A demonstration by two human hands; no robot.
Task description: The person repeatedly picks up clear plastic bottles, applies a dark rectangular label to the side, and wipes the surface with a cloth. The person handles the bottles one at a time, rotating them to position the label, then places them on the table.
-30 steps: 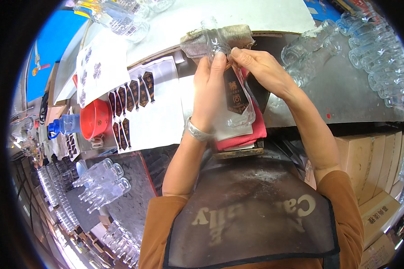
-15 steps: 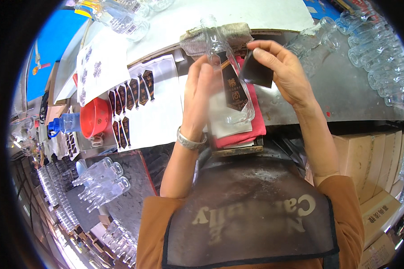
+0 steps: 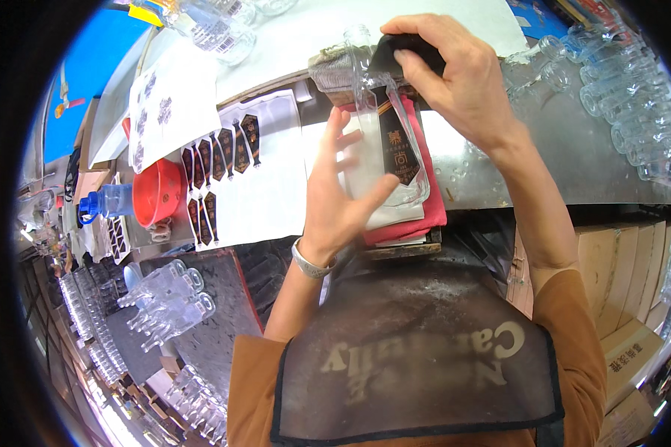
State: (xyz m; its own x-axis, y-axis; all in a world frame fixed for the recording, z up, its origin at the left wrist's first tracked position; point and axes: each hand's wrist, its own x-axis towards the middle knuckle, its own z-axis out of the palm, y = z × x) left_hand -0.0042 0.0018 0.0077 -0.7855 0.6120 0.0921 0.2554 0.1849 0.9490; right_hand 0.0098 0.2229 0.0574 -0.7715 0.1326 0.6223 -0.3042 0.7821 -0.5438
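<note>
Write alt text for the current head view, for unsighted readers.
The right hand holds a black piece near the neck of a clear bottle bearing a dark label; the open left hand is near the bottle. More labels lie on a white sheet.

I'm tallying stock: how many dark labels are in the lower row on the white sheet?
2: the left label, nearer the red bowl, and the right label beside it. Nothing covers that row, so none seems hidden.

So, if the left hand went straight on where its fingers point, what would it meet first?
Probably the rolled greyish-beige cloth under the neck of the clear glass bottle, ahead of the left hand, though depth is unclear.
</note>
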